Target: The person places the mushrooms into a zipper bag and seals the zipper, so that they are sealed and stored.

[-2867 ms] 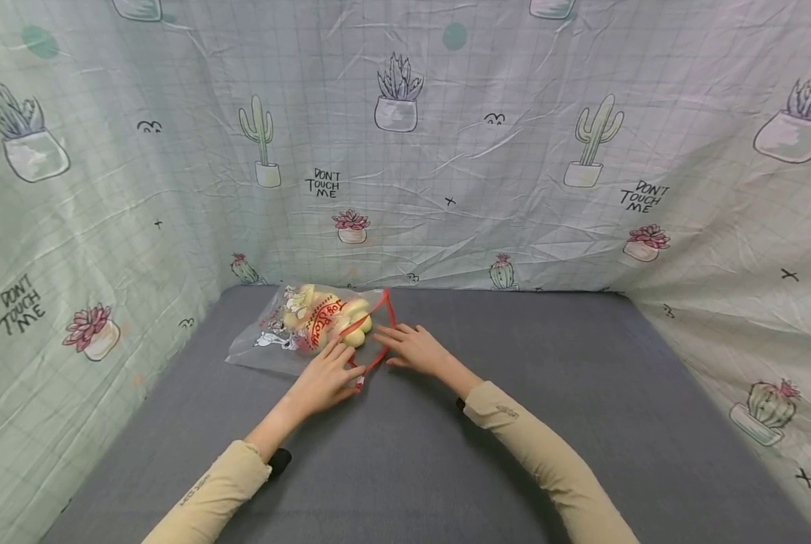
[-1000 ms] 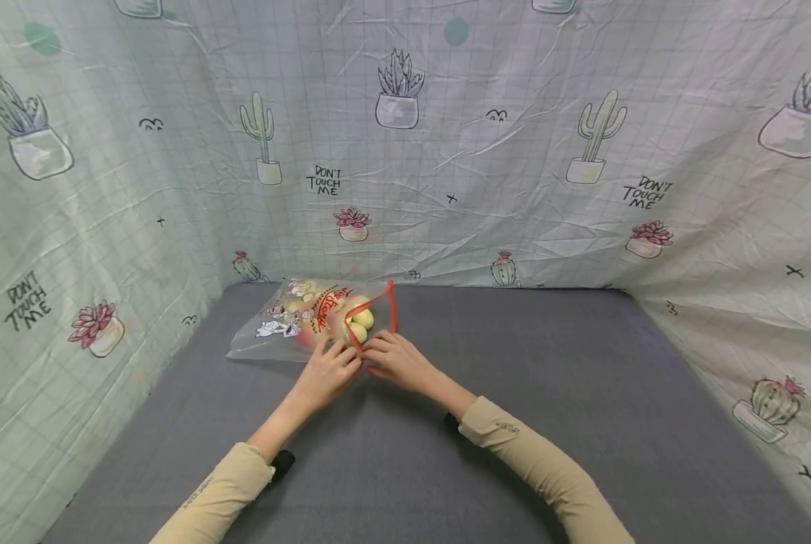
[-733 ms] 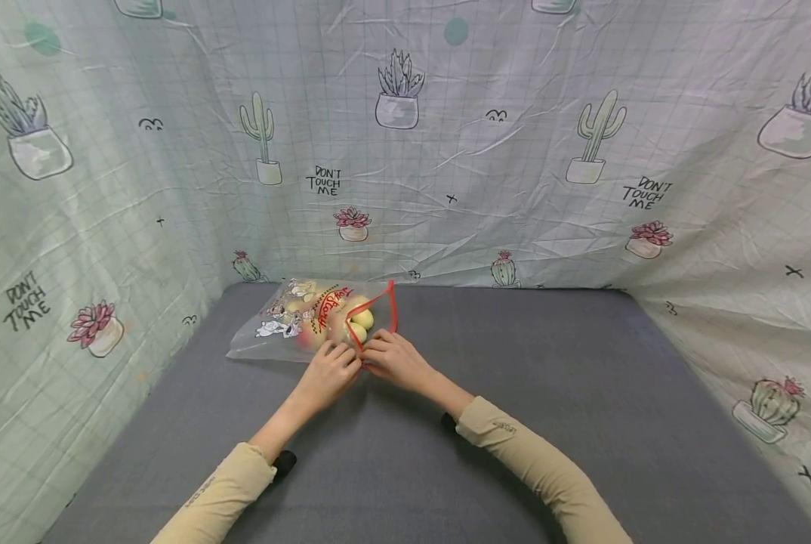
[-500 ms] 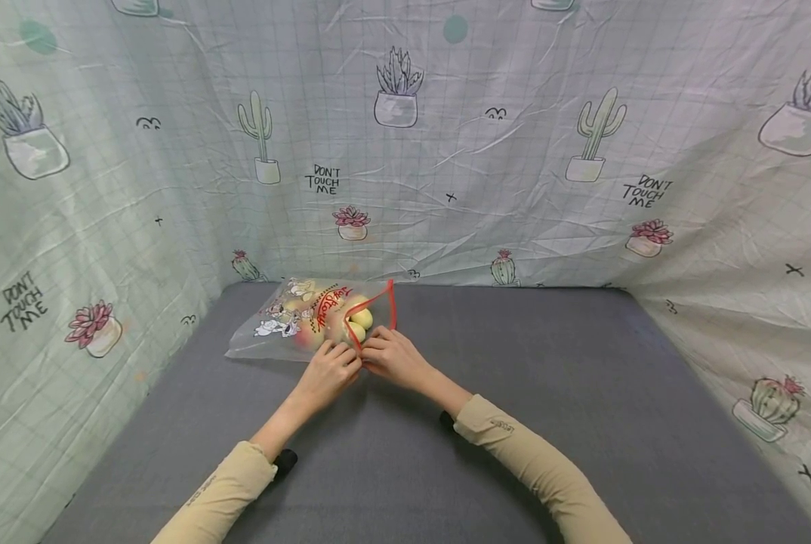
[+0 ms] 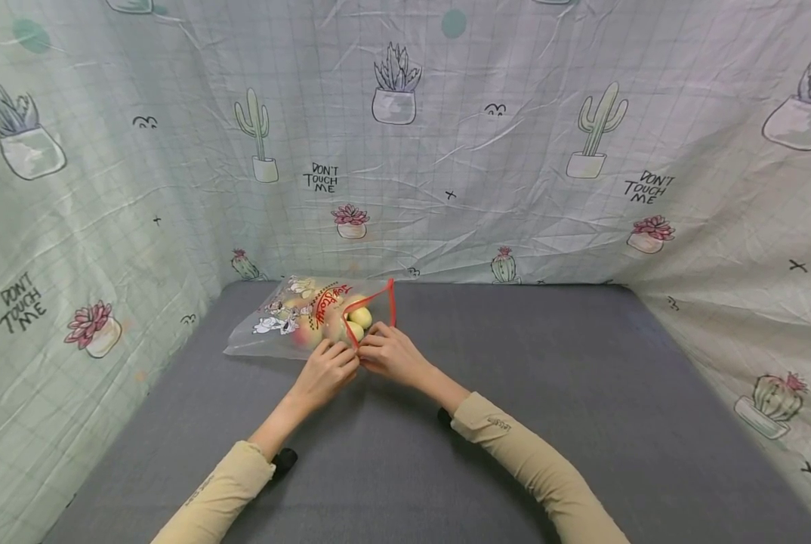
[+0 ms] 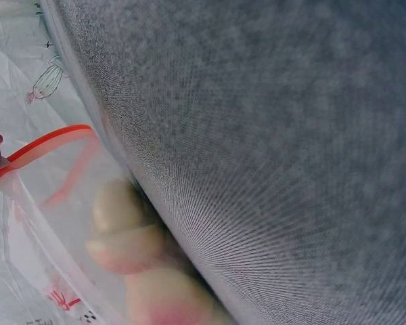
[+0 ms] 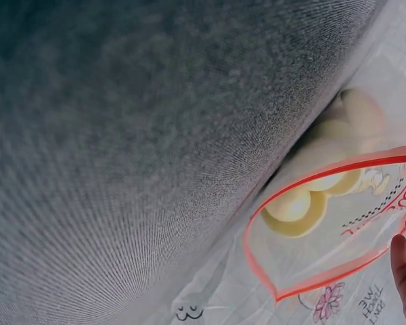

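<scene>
A clear zip bag (image 5: 256, 344) with red lettering and cartoon figures lies on its side toward the back left, its mouth facing right. Red zip strip (image 7: 352, 164) edges the gaping mouth. Inside are several rounded, pale yellow things (image 5: 359, 316), some with a pink blush in the left wrist view. At the near corner of the mouth, my left hand (image 5: 325, 372) pinches the red edge with bent fingers. My right hand (image 5: 395, 355) pinches the same edge just beside it, so the fingertips nearly meet. Those fingers partly hide the corner.
A grey cloth-covered table (image 5: 548, 393) extends to the right and front of the bag. Behind and along both sides hangs a pale curtain (image 5: 446, 151) printed with cacti, close behind the bag.
From spread fingers at the bag's mouth, my hands have come together and taken hold of the near corner. The red edge there has been drawn up. In the last second they barely shift.
</scene>
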Demonstrator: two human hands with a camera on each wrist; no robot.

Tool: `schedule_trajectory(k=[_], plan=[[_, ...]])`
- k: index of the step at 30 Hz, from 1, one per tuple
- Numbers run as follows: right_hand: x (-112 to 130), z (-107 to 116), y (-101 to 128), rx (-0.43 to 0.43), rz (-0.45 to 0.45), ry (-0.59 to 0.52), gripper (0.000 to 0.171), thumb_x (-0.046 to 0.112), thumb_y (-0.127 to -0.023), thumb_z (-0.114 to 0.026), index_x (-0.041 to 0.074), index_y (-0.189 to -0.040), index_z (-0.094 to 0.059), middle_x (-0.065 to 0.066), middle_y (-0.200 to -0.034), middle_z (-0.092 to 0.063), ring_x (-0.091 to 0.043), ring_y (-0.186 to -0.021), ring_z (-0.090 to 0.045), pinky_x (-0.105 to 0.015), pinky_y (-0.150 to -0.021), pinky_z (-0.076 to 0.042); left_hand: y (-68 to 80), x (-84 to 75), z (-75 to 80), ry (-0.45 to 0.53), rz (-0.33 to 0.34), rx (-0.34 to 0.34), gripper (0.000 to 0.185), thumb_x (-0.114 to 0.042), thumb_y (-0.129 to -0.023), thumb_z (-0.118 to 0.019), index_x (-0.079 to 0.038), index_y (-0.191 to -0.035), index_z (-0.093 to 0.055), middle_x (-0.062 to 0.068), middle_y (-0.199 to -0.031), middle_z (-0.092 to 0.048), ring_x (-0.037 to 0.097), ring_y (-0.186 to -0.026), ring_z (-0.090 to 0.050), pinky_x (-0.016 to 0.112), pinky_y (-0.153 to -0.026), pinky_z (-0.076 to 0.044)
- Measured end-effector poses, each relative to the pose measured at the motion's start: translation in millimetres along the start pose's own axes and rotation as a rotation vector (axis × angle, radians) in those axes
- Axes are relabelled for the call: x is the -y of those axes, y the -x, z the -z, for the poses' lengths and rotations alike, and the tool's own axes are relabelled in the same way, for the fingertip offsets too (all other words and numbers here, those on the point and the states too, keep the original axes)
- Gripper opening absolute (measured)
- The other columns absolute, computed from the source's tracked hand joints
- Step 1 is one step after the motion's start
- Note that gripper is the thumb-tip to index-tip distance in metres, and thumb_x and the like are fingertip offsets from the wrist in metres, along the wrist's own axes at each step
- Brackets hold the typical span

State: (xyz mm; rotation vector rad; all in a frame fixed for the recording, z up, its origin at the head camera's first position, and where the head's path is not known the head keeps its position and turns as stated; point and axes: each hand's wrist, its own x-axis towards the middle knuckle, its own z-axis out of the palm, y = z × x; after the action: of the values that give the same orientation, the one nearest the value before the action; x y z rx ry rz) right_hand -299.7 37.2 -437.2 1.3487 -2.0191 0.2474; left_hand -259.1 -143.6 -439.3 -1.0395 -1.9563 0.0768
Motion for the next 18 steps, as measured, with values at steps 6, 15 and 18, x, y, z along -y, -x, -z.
schedule_trajectory(k=[6, 15, 18], plan=[[-0.2, -1.1, -1.5, 0.012, -0.009, -0.001, 0.013, 0.024, -0.076, -0.069, 0.021, -0.089, -0.069, 0.008, -0.089, -0.066, -0.013, -0.089, -0.051, -0.023, -0.080, -0.042, 0.5, 0.1, 0.4, 0.015, 0.001, -0.023, 0.024, -0.016, -0.055, -0.078, -0.010, -0.072, -0.062, 0.001, -0.077, -0.061, 0.018, -0.075, -0.052, 0.033, -0.069, -0.039], [-1.5, -4.9, -3.8, -0.004, -0.011, 0.006, 0.014, 0.025, -0.075, -0.069, 0.022, -0.089, -0.069, 0.009, -0.090, -0.066, -0.014, -0.085, -0.052, -0.023, -0.077, -0.042, 1.1, 2.7, 1.7, 0.006, 0.004, -0.010, 0.021, -0.014, -0.058, -0.076, -0.007, -0.073, -0.062, 0.003, -0.077, -0.060, 0.018, -0.075, -0.054, 0.033, -0.069, -0.040], [-2.4, -4.2, -3.7, 0.005, -0.026, -0.019, 0.014, 0.027, -0.078, -0.067, 0.022, -0.090, -0.069, 0.010, -0.089, -0.066, -0.012, -0.084, -0.051, -0.022, -0.079, -0.042, 1.1, 4.3, 4.1, -0.022, 0.015, 0.027, 0.026, -0.018, -0.059, -0.076, -0.008, -0.077, -0.061, 0.004, -0.079, -0.058, 0.019, -0.073, -0.054, 0.034, -0.067, -0.040]])
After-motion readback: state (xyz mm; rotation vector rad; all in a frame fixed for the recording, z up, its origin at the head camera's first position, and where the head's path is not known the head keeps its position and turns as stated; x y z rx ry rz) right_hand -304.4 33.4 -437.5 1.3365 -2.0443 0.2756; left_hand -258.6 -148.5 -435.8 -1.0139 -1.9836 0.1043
